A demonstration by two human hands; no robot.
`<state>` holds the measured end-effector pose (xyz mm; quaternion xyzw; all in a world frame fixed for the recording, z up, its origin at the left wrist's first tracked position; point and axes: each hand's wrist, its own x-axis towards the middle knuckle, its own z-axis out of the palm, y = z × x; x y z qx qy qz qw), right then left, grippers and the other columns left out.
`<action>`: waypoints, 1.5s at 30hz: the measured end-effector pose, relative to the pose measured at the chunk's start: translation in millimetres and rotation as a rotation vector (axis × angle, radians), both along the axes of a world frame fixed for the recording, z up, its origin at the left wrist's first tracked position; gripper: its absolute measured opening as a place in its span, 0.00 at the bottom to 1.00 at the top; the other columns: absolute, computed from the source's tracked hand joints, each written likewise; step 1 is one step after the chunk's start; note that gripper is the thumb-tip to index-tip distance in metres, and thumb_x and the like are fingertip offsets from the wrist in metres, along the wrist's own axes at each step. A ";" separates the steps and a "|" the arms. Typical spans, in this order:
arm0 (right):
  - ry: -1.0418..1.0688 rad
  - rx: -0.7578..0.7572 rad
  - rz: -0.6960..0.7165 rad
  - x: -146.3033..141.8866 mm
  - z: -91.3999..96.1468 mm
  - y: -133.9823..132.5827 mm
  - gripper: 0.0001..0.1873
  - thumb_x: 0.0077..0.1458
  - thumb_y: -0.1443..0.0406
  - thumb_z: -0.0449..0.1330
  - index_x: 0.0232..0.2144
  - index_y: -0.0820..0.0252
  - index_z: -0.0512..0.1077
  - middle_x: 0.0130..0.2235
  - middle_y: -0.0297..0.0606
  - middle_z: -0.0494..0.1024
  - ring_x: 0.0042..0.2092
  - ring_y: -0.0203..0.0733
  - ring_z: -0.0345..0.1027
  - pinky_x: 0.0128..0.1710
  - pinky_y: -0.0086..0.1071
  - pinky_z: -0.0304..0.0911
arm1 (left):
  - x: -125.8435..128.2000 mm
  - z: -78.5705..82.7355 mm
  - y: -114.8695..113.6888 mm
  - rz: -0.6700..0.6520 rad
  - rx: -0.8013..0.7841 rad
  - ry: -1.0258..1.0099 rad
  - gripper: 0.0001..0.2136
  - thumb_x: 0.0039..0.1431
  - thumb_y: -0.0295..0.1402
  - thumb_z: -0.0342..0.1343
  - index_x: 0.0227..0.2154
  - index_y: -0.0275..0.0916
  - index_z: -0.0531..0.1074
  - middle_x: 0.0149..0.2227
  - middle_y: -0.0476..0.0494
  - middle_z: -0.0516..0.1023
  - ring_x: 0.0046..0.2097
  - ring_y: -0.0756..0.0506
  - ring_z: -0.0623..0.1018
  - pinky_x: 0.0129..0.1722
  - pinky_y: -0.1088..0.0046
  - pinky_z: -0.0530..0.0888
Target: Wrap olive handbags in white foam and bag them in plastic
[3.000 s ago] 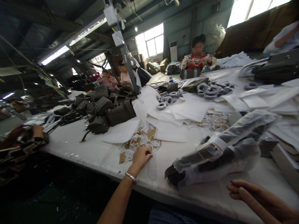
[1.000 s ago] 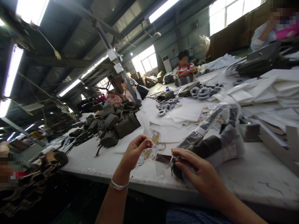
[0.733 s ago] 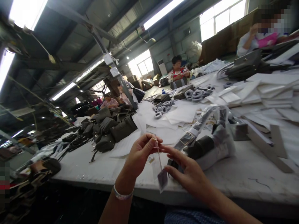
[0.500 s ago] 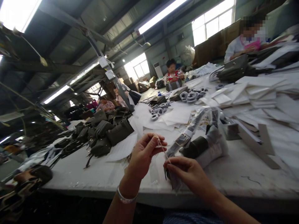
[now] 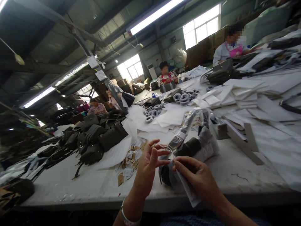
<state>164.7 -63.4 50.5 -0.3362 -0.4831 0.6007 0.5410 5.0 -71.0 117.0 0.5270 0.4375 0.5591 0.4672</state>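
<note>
My left hand (image 5: 147,165) and my right hand (image 5: 197,177) meet just above the near edge of the white table (image 5: 237,169). Between them they pinch a thin looped string (image 5: 162,147) with a small tag in a clear sleeve (image 5: 185,188) that hangs below my right fingers. Right behind my hands lies a dark bag wrapped in clear plastic (image 5: 197,141), its strap wrapped too. A scatter of brown and white paper tags (image 5: 131,157) lies on the table to the left of my left hand.
A heap of dark grey bags (image 5: 94,138) fills the table's left. White paper sheets (image 5: 235,94) and grey rolled straps (image 5: 152,111) cover the middle and right. Other people sit at the far end and at the right and left sides.
My left hand picked a tag from the scatter and came to my right hand; both now work its string in front of the wrapped bag. The camera turned right.
</note>
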 end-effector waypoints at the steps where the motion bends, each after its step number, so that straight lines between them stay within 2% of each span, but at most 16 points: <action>1: 0.002 0.015 -0.007 0.3 -0.9 -0.3 0.16 0.53 0.53 0.68 0.37 0.58 0.80 0.35 0.38 0.83 0.36 0.42 0.77 0.37 0.27 0.72 | 1.0 -4.9 -1.4 -0.024 -0.013 0.028 0.25 0.63 0.51 0.54 0.56 0.40 0.64 0.47 0.37 0.76 0.46 0.41 0.79 0.37 0.68 0.81; 5: 0.005 0.063 -0.015 -1.0 -5.6 -2.9 0.15 0.54 0.54 0.67 0.39 0.57 0.80 0.39 0.38 0.84 0.39 0.43 0.78 0.39 0.28 0.73 | 4.8 -19.2 -6.5 -0.049 -0.084 0.090 0.33 0.57 0.44 0.64 0.62 0.42 0.59 0.40 0.42 0.78 0.39 0.45 0.79 0.35 0.72 0.78; 7: -0.033 0.101 -0.028 -2.4 -8.5 -4.2 0.14 0.55 0.55 0.67 0.39 0.56 0.80 0.39 0.38 0.83 0.38 0.43 0.78 0.38 0.28 0.73 | 6.8 -21.4 -8.0 -0.005 -0.092 0.094 0.35 0.56 0.39 0.66 0.64 0.44 0.57 0.39 0.44 0.79 0.38 0.47 0.79 0.38 0.73 0.77; 11: -0.127 0.164 -0.063 -3.7 -12.3 -5.7 0.13 0.56 0.55 0.66 0.38 0.56 0.80 0.38 0.39 0.84 0.38 0.43 0.78 0.38 0.27 0.73 | 10.0 -20.1 -9.5 0.108 -0.054 0.099 0.34 0.54 0.35 0.68 0.62 0.43 0.62 0.35 0.47 0.80 0.38 0.47 0.79 0.40 0.73 0.76; 16: -0.104 0.093 -0.104 -2.1 -13.1 -6.8 0.16 0.53 0.53 0.67 0.38 0.56 0.79 0.37 0.39 0.83 0.36 0.45 0.78 0.34 0.28 0.74 | 13.1 -18.0 -11.2 0.167 -0.017 0.108 0.35 0.51 0.34 0.69 0.61 0.42 0.64 0.30 0.50 0.80 0.32 0.49 0.78 0.38 0.72 0.75; 18: -0.079 0.036 -0.114 -1.4 -12.5 -7.6 0.18 0.52 0.52 0.68 0.40 0.57 0.78 0.33 0.39 0.82 0.33 0.44 0.77 0.31 0.27 0.73 | 13.4 -18.0 -11.9 0.173 -0.017 0.126 0.34 0.50 0.34 0.70 0.61 0.41 0.66 0.29 0.50 0.80 0.31 0.49 0.77 0.38 0.72 0.75; 20: -0.031 -0.033 -0.097 -0.7 -10.8 -9.1 0.20 0.52 0.50 0.68 0.41 0.57 0.75 0.27 0.35 0.79 0.28 0.40 0.73 0.24 0.25 0.69 | 12.7 -19.1 -13.5 0.149 -0.033 0.123 0.34 0.49 0.34 0.70 0.60 0.42 0.66 0.28 0.51 0.79 0.31 0.49 0.76 0.39 0.72 0.74; 23: 0.091 -0.159 -0.019 1.4 -8.2 -11.4 0.21 0.53 0.49 0.67 0.42 0.56 0.72 0.21 0.28 0.69 0.21 0.32 0.61 0.17 0.21 0.56 | 9.8 -22.9 -18.6 0.048 -0.075 0.062 0.34 0.51 0.35 0.70 0.61 0.43 0.66 0.30 0.50 0.78 0.32 0.50 0.75 0.39 0.73 0.73; 27: 0.159 -0.243 0.014 10.8 -12.4 -8.6 0.22 0.55 0.48 0.65 0.42 0.57 0.70 0.19 0.22 0.58 0.18 0.28 0.46 0.15 0.21 0.44 | -2.3 -25.9 -23.6 -0.051 -0.111 -0.038 0.26 0.56 0.36 0.66 0.58 0.45 0.69 0.33 0.51 0.74 0.34 0.51 0.75 0.39 0.74 0.72; 29: 0.073 -0.234 -0.004 18.7 -17.7 -4.1 0.23 0.55 0.48 0.65 0.43 0.58 0.70 0.19 0.23 0.59 0.19 0.28 0.47 0.16 0.22 0.44 | -13.7 -25.0 -19.4 0.017 -0.076 -0.017 0.22 0.59 0.38 0.63 0.56 0.45 0.71 0.34 0.51 0.73 0.33 0.52 0.74 0.38 0.75 0.72; 32: -0.173 -0.139 -0.050 28.3 -24.6 5.5 0.22 0.56 0.47 0.63 0.41 0.59 0.72 0.22 0.29 0.69 0.23 0.33 0.59 0.20 0.25 0.53 | -34.2 -24.3 -0.7 0.214 0.039 0.104 0.17 0.62 0.40 0.60 0.53 0.44 0.72 0.34 0.51 0.73 0.35 0.51 0.74 0.40 0.74 0.72; 33: -0.261 -0.094 -0.073 29.4 -25.8 9.2 0.22 0.57 0.47 0.62 0.40 0.59 0.73 0.24 0.31 0.72 0.25 0.35 0.63 0.23 0.26 0.57 | -40.5 -24.8 8.2 0.238 0.060 0.159 0.16 0.62 0.40 0.59 0.51 0.43 0.73 0.34 0.50 0.74 0.36 0.50 0.74 0.41 0.74 0.72; 35: -0.413 -0.011 -0.109 27.4 -25.8 16.4 0.21 0.57 0.48 0.60 0.39 0.59 0.74 0.27 0.33 0.77 0.29 0.40 0.68 0.27 0.29 0.61 | -50.2 -26.6 27.5 0.156 0.033 0.273 0.14 0.61 0.41 0.60 0.47 0.40 0.76 0.38 0.46 0.77 0.40 0.49 0.75 0.44 0.73 0.71; 38: -0.513 0.070 -0.122 15.4 -21.4 25.5 0.20 0.58 0.49 0.58 0.39 0.58 0.76 0.28 0.35 0.80 0.31 0.44 0.74 0.31 0.32 0.64 | -54.7 -27.2 54.1 -0.136 -0.063 0.370 0.14 0.55 0.41 0.65 0.40 0.37 0.80 0.38 0.42 0.81 0.39 0.46 0.77 0.41 0.72 0.72; 41: -0.523 0.110 -0.140 0.6 -17.0 31.4 0.21 0.58 0.49 0.58 0.40 0.58 0.77 0.32 0.38 0.83 0.36 0.49 0.77 0.35 0.35 0.68 | -50.6 -22.3 72.5 -0.401 -0.125 0.424 0.15 0.50 0.41 0.67 0.38 0.37 0.82 0.35 0.43 0.82 0.36 0.45 0.77 0.37 0.72 0.72; 45: -0.597 0.137 -0.189 -9.7 -23.3 38.5 0.22 0.54 0.46 0.59 0.40 0.55 0.79 0.34 0.38 0.84 0.38 0.54 0.79 0.35 0.36 0.72 | -44.7 -18.0 86.1 -0.556 -0.172 0.472 0.15 0.45 0.41 0.70 0.34 0.37 0.83 0.33 0.47 0.81 0.38 0.44 0.76 0.41 0.70 0.71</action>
